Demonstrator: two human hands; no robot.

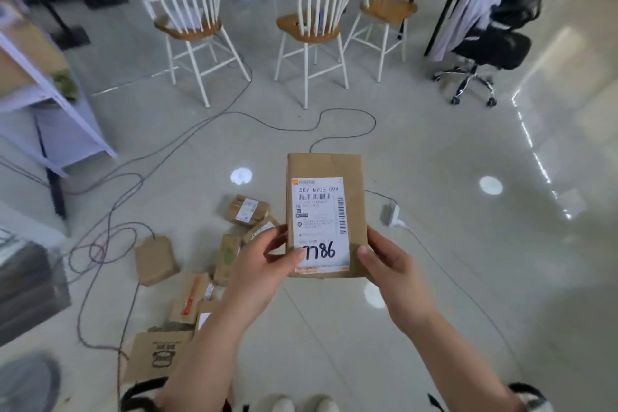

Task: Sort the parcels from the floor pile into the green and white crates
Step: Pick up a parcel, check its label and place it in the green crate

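Note:
I hold a flat brown parcel [322, 167] upright in front of me, its white shipping label facing me with "7786" handwritten at the bottom. My left hand [264, 264] grips its lower left edge, thumb on the label. My right hand [384, 261] grips its lower right corner. Below and to the left, the floor pile of brown parcels [197, 281] lies scattered on the pale tiles, with several small boxes and one larger printed carton [157, 354]. No green or white crate is in view.
Three white spindle-back chairs [311, 27] stand ahead, a black office chair [491, 47] and a table at the back right. A shelf unit [57, 104] stands at left. Cables [187, 140] loop across the floor, and a white adapter [393, 215] lies right of the parcel. A person's legs show far back.

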